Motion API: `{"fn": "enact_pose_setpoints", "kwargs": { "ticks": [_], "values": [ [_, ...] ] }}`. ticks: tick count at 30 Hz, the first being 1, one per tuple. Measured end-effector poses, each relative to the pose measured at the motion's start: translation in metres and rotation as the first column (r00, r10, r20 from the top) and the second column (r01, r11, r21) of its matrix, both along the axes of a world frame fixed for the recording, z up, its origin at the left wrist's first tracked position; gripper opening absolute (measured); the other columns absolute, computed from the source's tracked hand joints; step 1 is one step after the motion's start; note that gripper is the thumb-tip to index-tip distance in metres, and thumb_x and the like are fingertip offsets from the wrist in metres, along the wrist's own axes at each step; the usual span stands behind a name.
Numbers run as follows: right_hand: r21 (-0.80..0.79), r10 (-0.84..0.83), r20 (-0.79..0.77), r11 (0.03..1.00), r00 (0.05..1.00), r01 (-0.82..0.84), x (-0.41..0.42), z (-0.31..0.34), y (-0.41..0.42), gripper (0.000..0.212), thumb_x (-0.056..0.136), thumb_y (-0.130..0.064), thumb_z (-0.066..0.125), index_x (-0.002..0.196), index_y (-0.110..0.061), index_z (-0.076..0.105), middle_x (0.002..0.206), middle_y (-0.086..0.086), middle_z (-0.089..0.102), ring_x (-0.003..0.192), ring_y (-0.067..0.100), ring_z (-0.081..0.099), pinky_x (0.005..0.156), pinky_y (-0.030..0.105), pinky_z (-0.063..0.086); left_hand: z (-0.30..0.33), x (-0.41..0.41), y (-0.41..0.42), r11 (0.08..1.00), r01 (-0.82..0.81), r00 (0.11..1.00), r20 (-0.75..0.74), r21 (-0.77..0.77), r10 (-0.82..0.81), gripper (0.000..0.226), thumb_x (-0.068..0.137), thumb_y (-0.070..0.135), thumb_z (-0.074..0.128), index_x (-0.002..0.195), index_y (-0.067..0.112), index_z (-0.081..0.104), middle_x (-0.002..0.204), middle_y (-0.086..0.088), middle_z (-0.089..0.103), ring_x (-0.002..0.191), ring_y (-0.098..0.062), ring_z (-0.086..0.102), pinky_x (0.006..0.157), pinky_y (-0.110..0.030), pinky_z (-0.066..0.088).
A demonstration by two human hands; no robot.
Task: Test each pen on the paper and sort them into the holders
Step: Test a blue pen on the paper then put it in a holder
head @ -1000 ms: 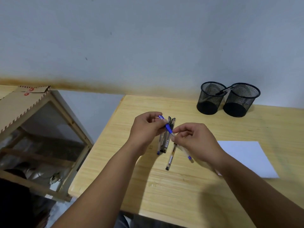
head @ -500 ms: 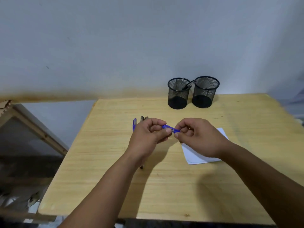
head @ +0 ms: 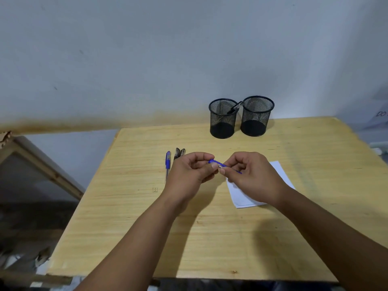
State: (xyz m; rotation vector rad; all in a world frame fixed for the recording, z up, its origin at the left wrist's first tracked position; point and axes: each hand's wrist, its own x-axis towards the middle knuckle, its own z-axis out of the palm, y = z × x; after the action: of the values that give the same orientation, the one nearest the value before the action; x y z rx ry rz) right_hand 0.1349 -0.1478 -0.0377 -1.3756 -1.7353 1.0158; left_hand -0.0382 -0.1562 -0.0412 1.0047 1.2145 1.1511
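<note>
Blue pen (head: 216,164) is hanging above the counter (head: 210,238), both hands pinching it: left hand (head: 189,175) on the cap end, right hand (head: 252,177) curling round the barrel over the paper (head: 281,173). Two mesh holders (head: 222,118) are standing behind; no writing is legible.

Bare desk (head: 315,143) lay open between the paper (head: 241,198) and two mesh holders (head: 222,120); loose pens (head: 168,162) crowded the left.

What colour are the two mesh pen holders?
Black, both round wire-mesh pen holders, clearest in the head view.
</note>
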Motion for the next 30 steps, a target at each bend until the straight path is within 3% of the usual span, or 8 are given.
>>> {"fn": "enact_pose_setpoints", "kwargs": {
  "ticks": [3,8,11,14,17,20,25,30],
  "values": [
    [-0.062,-0.024,-0.004,0.998,1.0,0.023,0.008,-0.005,0.002,0.003,0.085,-0.028,0.072,0.084,-0.028,0.073,0.071,0.005,0.073,0.068,0.027,0.066,0.069,0.044,0.055,-0.001,0.001,0.004,0.998,-0.054,0.998,-0.017,0.016,0.054,0.012,0.089,0.006,0.069,0.1,0.011,0.071,0.081,-0.005,0.073,0.078,-0.016,0.069,0.082,-0.03,0.058],
    [-0.309,-0.162,-0.163,0.945,0.973,0.106,0.025,-0.009,-0.005,0.036,0.091,-0.006,0.059,0.122,-0.024,0.063,0.096,0.016,0.073,0.069,0.018,0.065,0.077,0.033,0.061,-0.017,-0.003,0.024,0.987,-0.062,0.858,-0.497,0.15,0.13,0.017,0.092,0.021,0.065,0.105,0.023,0.075,0.077,0.011,0.069,0.069,0.0,0.062,0.071,-0.016,0.05],
    [-0.344,-0.245,-0.252,0.927,0.936,0.15,0.032,-0.013,-0.012,0.03,0.089,-0.008,0.068,0.114,-0.023,0.062,0.091,0.012,0.075,0.074,0.023,0.074,0.08,0.039,0.062,-0.023,-0.003,0.031,0.993,0.028,0.712,-0.7,0.116,0.062,0.022,0.094,0.024,0.06,0.113,0.024,0.073,0.09,0.009,0.073,0.073,0.001,0.063,0.063,-0.007,0.042],
    [-0.327,-0.301,-0.279,0.923,0.912,0.204,0.04,-0.019,-0.017,0.015,0.087,-0.008,0.072,0.101,-0.014,0.07,0.081,0.014,0.076,0.072,0.026,0.074,0.08,0.046,0.062,-0.026,-0.001,0.036,0.985,0.13,0.562,-0.827,0.11,0.018,0.025,0.096,0.021,0.055,0.111,0.01,0.071,0.091,0.001,0.074,0.083,-0.012,0.064,0.076,-0.019,0.048],
    [-0.355,-0.337,-0.367,0.912,0.867,0.204,0.041,-0.022,-0.021,0.015,0.088,-0.005,0.07,0.102,-0.007,0.073,0.083,0.02,0.073,0.069,0.024,0.07,0.073,0.04,0.062,-0.031,-0.001,0.04,0.976,0.192,0.44,-0.898,0.105,0.01,0.021,0.093,0.02,0.051,0.077,0.007,0.046,0.071,0.001,0.05,0.069,-0.017,0.041,0.072,-0.034,0.048],
    [-0.404,-0.371,-0.436,0.895,0.82,0.191,0.043,-0.024,-0.023,0.017,0.094,-0.005,0.06,0.102,-0.006,0.074,0.094,0.018,0.076,0.079,0.026,0.075,0.073,0.033,0.061,-0.032,-0.002,0.039,0.966,0.228,0.383,-0.923,0.125,0.028,0.021,0.096,0.022,0.054,0.098,0.01,0.071,0.087,-0.005,0.056,0.083,-0.023,0.053,0.075,-0.031,0.046],
    [-0.448,-0.373,-0.651,0.892,0.662,0.061,0.052,-0.022,-0.024,0.026,0.094,0.005,0.052,0.11,-0.007,0.07,0.106,0.017,0.075,0.101,0.029,0.073,0.087,0.032,0.059,-0.024,0.013,-0.002,0.92,0.262,0.46,-0.876,0.29,0.145,0.044,0.09,0.043,0.042,0.11,0.013,0.067,0.102,-0.003,0.06,0.096,-0.023,0.056,0.081,-0.036,0.048],
    [-0.329,-0.403,-0.457,0.905,0.793,0.27,0.053,-0.028,-0.018,0.02,0.08,-0.012,0.076,0.097,-0.023,0.076,0.103,0.007,0.077,0.098,0.024,0.073,0.092,0.04,0.056,-0.046,0.026,-0.033,0.888,0.395,0.398,-0.915,0.237,0.067,0.051,0.085,0.056,0.055,0.126,0.025,0.056,0.122,0.01,0.052,0.108,-0.014,0.044,0.088,-0.028,0.042]
  ]
}}
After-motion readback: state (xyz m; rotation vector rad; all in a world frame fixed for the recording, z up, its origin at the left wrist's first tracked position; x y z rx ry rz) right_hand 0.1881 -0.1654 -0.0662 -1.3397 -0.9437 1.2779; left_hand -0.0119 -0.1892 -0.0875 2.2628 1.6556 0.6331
